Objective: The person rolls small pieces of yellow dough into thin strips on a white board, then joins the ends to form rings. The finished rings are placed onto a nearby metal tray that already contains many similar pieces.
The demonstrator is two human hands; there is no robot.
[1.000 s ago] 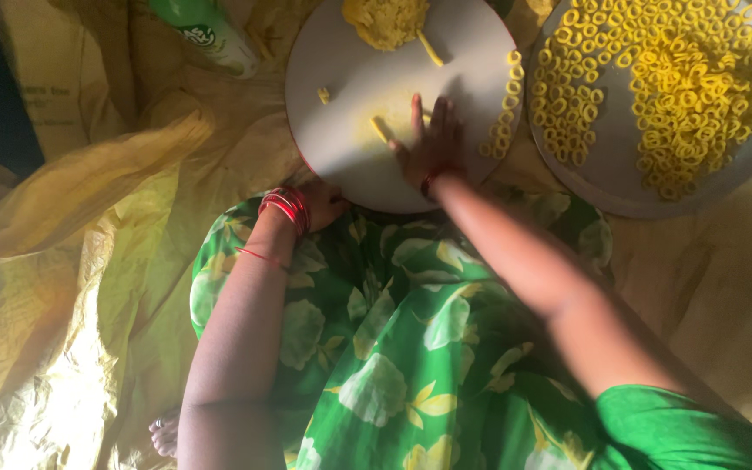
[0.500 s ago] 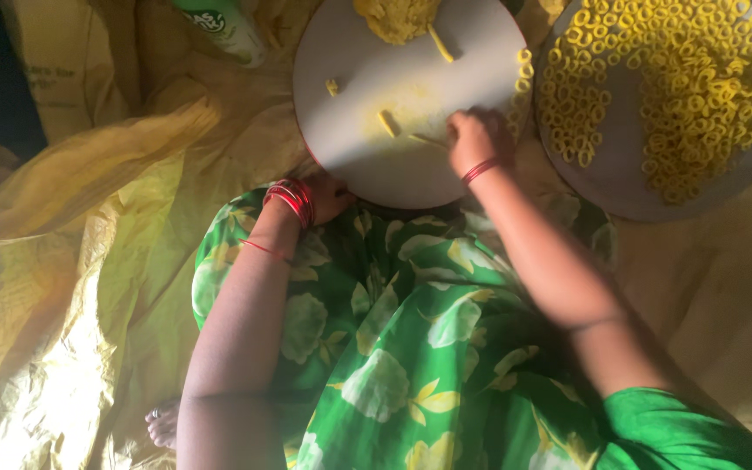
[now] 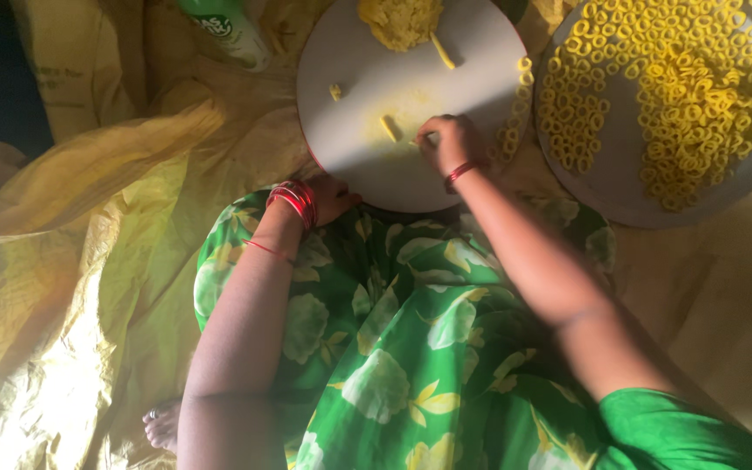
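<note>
Head view, right hand: the right hand [image 3: 448,139] rests fingers-down on the round board [image 3: 367,165], near its lower right edge, closed over a thin strip of dough [image 3: 411,141]; the strip looks pinched under the fingertips, though blur makes this hard to confirm.
Head view, left hand: the left hand [image 3: 331,197] steadies the board's near edge, palm hidden, so I cannot tell whether it is open or gripping.
Dough pieces: a short piece of dough [image 3: 387,129] lies just beside the right hand, toward the board's middle; the dough lump [image 3: 400,21] sits at the far edge.
Handling: likely soft, light and slightly sticky (it would tear if pulled); best taken at its ends with fingertips.
Nearby: the tray of rings [image 3: 665,97] lies just right of the board.
</note>
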